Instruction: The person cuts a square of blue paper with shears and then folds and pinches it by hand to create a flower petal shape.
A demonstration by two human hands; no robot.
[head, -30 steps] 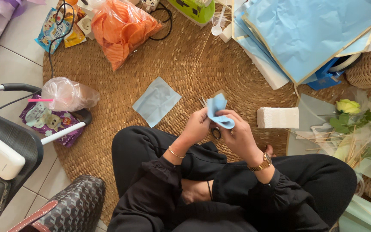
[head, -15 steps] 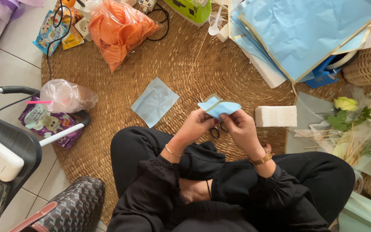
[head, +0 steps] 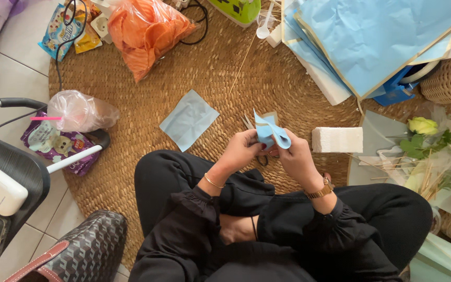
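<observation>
Compared with a moment ago, I see the blue paper piece (head: 270,131) now rolled upright, pinched between left hand (head: 244,150) and right hand (head: 294,156) near the woven mat's (head: 131,120) front edge, the fold tightening.

Left hand (head: 244,149) and right hand (head: 294,156) curl a blue paper piece (head: 270,131) over a woven mat (head: 225,89).

The scissors (head: 261,156) lie mostly hidden under both hands, perhaps only handles and blade tips showing. The green appliance (head: 237,8) and blue paper sheets (head: 377,42) at the mat's far edge are cropped.
</observation>
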